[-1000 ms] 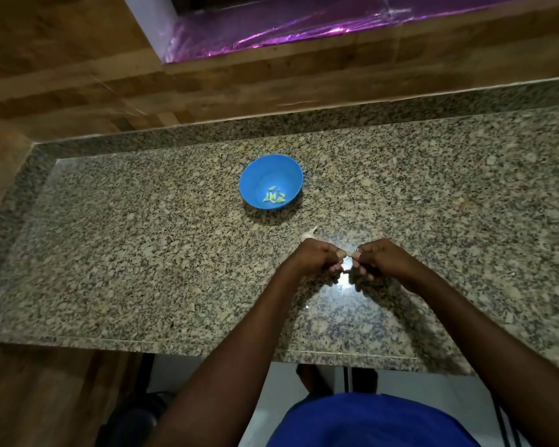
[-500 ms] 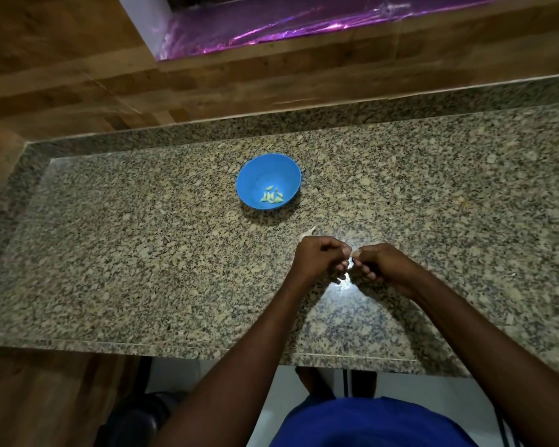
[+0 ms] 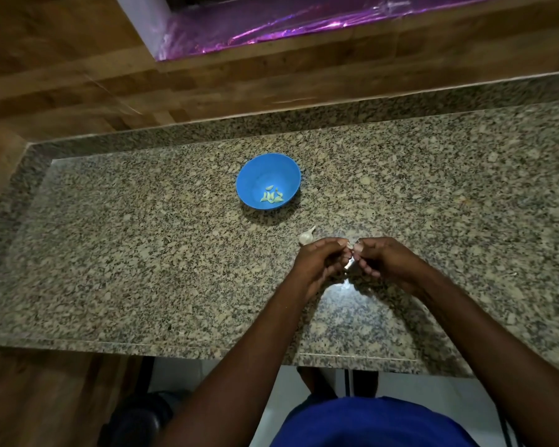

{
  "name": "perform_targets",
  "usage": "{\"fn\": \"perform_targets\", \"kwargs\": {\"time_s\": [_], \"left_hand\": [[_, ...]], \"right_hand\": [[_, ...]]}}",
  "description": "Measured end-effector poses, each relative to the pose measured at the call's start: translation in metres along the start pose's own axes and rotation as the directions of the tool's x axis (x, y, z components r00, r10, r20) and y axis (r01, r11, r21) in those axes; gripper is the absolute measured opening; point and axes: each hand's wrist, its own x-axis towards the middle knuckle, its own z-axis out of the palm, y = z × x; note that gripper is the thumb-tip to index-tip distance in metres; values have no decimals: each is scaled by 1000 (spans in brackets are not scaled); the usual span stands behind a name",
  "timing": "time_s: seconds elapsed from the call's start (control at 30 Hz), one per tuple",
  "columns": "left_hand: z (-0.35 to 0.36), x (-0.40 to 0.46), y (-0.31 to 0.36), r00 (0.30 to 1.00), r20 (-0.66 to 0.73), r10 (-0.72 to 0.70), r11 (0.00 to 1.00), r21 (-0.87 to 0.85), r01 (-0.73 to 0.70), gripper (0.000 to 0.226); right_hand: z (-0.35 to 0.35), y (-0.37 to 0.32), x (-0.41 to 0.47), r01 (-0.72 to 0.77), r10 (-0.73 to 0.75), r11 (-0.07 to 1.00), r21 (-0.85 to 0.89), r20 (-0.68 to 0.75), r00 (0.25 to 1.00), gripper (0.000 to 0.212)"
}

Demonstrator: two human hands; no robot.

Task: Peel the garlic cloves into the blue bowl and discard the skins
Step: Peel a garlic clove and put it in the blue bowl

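1. Compared with a second ago, the left hand point(image 3: 320, 262) and right hand point(image 3: 384, 262) have barely shifted; both grips stay pinched on one clove point(image 3: 350, 253) between the fingertips, over the near table point(image 3: 142, 269).
2. Peeling looks mid-way, the skin apparently not yet off.
3. The bowl point(image 3: 255, 175) sits farther back, holding several peeled cloves point(image 3: 271, 197).
4. A garlic head point(image 3: 305, 237) lies just left of the left hand. Nothing blocks the way to the bowl.
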Motion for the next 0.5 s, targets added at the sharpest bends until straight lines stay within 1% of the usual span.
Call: {"fn": "perform_targets", "kwargs": {"time_s": [0.07, 0.1, 0.13, 0.17, 0.23, 0.27, 0.3, 0.33, 0.37, 0.4, 0.43, 0.47, 0.5], "left_hand": [[3, 1, -1, 999, -17, 45, 999, 25, -45, 6], [5, 1, -1, 998, -26, 65, 997, 43, -64, 5], [6, 2, -1, 995, -33, 90, 994, 71, -87, 5], [6, 2, -1, 992, -38, 122, 987, 115, -117, 4], [5, 2, 1, 976, -42, 212, 948, 252, -195, 3], [4, 3, 2, 965, -37, 259, 915, 328, -233, 5], [3, 4, 2, 954, -29, 298, 880, 396, -263, 5], [2, 5, 2, 944, -20, 329, 846, 450, -285, 3], [2, 5, 1, 938, -16, 346, 825, 482, -296, 2], [1, 5, 1, 939, -24, 344, 822, 491, -289, 1], [2, 5, 0, 948, -41, 317, 839, 477, -260, 3], [2, 4, -1, 961, -60, 270, 869, 445, -216, 5], [3, 2, -2, 973, -74, 220, 898, 405, -172, 7]], "right_hand": [[2, 2, 2, -100, 97, 981, 166, 29, 995, 18], [5, 2, 2, -154, 133, 940, 305, 87, 987, 11], [8, 3, 2, -193, 141, 874, 445, 147, 979, 13], [11, 3, 2, -225, 142, 806, 547, 190, 971, 17], [14, 2, 0, -280, 167, 711, 646, 232, 958, 13], [14, 2, 0, -310, 195, 668, 676, 243, 950, 15], [15, 0, -1, -336, 235, 652, 680, 241, 942, 20], [16, -3, -2, -345, 269, 670, 657, 219, 938, 23], [17, -6, -4, -327, 295, 739, 589, 153, 943, 24], [17, -7, -4, -273, 287, 850, 451, 40, 957, 26], [18, -7, -5, -205, 234, 945, 254, -89, 968, 27], [19, -8, -6, -125, 138, 989, 80, -188, 972, 27], [20, -9, -7, -56, 48, 998, -25, -254, 966, 26]]}}
